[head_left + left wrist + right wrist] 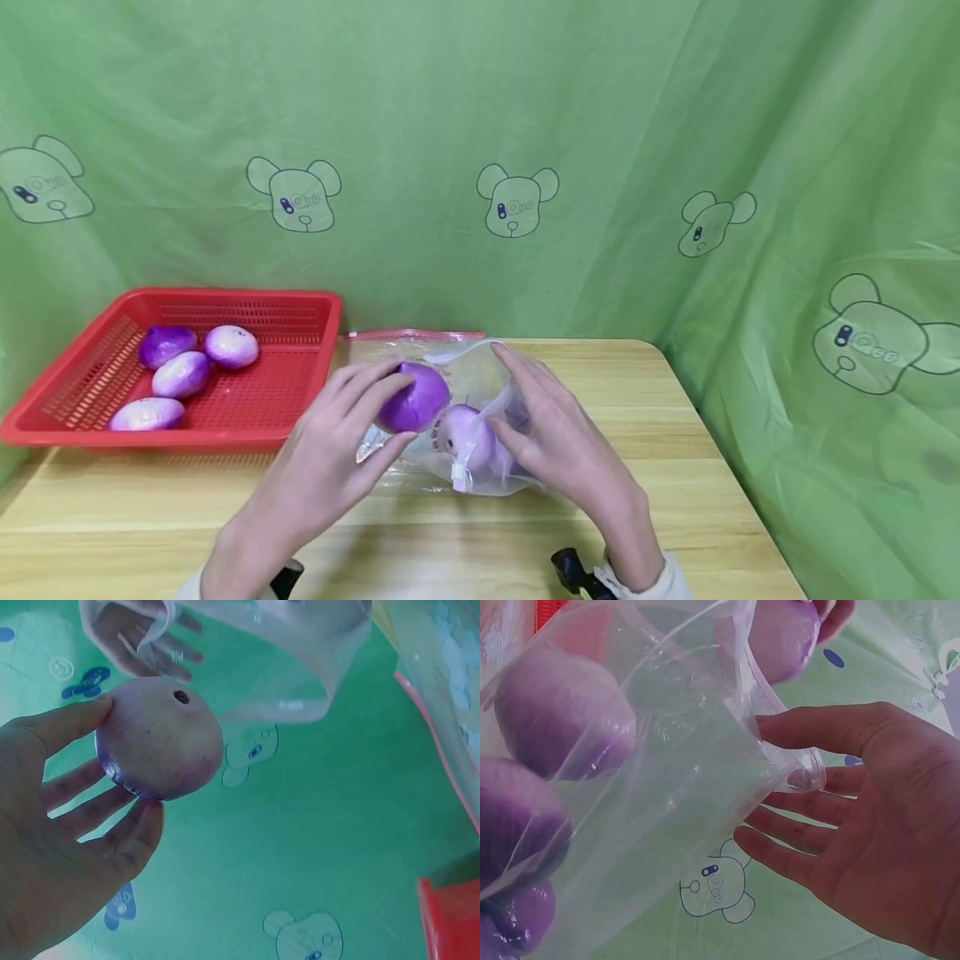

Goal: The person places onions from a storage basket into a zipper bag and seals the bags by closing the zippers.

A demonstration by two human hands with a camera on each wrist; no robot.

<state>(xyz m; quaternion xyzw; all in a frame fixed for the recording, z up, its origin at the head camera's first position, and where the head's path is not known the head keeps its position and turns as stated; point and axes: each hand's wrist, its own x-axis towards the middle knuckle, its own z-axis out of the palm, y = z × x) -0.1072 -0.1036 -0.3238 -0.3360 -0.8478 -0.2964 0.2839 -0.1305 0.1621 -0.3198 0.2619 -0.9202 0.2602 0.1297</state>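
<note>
A purple onion is gripped between the thumb and fingers of my left hand, just left of the mouth of a clear zip bag. In the left wrist view this onion shows its pale side with a dark spot. My right hand holds the bag by its rim, the thumb on one side and the fingers behind the plastic in the right wrist view. Several onions lie inside the bag, partly blurred by its film.
A red plastic basket with several purple onions stands on the left of the wooden table. Behind the bag lies clear plastic packaging with a red strip. Green curtain with bear heads hangs at the back and right.
</note>
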